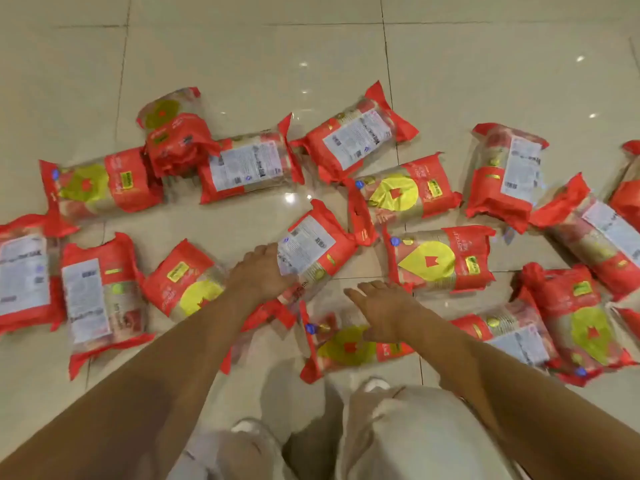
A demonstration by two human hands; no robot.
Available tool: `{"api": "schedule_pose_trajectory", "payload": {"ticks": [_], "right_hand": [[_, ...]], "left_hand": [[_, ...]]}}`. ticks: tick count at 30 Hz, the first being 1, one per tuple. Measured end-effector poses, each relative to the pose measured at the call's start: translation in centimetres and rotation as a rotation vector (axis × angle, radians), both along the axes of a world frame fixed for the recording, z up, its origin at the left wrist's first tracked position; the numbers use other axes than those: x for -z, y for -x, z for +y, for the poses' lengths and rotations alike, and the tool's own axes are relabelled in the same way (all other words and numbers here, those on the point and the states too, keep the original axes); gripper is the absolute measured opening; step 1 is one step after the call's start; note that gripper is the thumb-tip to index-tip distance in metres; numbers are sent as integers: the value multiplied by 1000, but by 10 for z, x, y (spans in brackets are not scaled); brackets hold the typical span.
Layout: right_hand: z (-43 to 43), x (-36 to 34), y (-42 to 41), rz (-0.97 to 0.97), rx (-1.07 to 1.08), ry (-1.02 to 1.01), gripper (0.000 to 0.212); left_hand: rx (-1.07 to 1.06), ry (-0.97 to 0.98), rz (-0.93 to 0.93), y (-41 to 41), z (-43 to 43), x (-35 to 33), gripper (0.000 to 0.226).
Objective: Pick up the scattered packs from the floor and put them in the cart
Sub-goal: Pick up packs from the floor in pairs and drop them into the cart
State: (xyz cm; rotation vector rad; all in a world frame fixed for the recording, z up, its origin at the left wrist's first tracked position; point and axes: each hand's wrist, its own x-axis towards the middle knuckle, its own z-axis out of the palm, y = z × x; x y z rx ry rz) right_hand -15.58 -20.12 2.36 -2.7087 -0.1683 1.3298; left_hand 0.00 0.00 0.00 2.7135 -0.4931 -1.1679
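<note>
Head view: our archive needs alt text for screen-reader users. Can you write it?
A person bends over many red packs scattered on a tiled floor, left hand on a label-up pack, right hand open above a pack with a yellow emblem. No cart is visible.

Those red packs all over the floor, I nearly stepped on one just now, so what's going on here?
A person is bending over the tiled floor, gathering scattered red packs. The left hand is on a label-side-up pack in the middle, though a firm grip isn't clear. The right hand hovers open over a yellow-emblem pack near the feet. More than a dozen packs lie around, and no cart is in view.
</note>
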Motion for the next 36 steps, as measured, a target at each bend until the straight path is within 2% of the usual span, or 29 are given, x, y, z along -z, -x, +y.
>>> {"api": "schedule_pose_trajectory", "payload": {"ticks": [3, 5, 7, 9, 11, 13, 14, 16, 19, 21, 23, 26, 28, 31, 36], "right_hand": [[-4, 52, -12, 21, -64, -1, 101], [-6, 79, -16, 49, -98, -30, 100], [-6, 100, -12, 91, -122, -37, 86], [-6, 118, -5, 132, -81, -50, 63], [-6, 128, -1, 172, -26, -60, 51], [-4, 120, 3, 164, -18, -84, 55], [-5, 111, 5, 139, -20, -90, 61], [-10, 84, 8, 47, -31, -59, 72], [-27, 15, 3, -94, 95, -10, 79], [-39, -46, -4, -137, 277, -5, 87], [-48, -112, -8, -230, 506, -83, 90], [-44, -219, -10, -406, 817, -261, 72], [-25, -298, -16, -471, 959, -351, 67], [15, -415, -22, -529, 1033, -485, 63], [106, -584, -23, -571, 1025, -686, 63]], "left_hand": [[-156, 51, 28, -21, -7, 52, 102], [-183, 57, 41, -33, -10, 80, 110], [-195, 60, 68, -40, -12, 101, 112], [-230, 86, 135, -44, -16, 119, 99], [-230, 112, 140, -44, -17, 132, 73], [-215, 139, 126, -36, -17, 128, 44], [-210, 157, 107, -31, -15, 122, 41], [-222, 158, 21, -23, -10, 97, 51], [-290, 162, -122, -22, 3, 31, 70], [-407, 221, -191, -28, 17, -28, 69], [-582, 339, -210, -32, 36, -94, 65], [-812, 520, -157, -23, 71, -206, 65], [-926, 610, -125, -5, 97, -290, 65], [-1057, 718, -114, 31, 139, -413, 67], [-1265, 807, -226, 116, 231, -597, 56]]}}
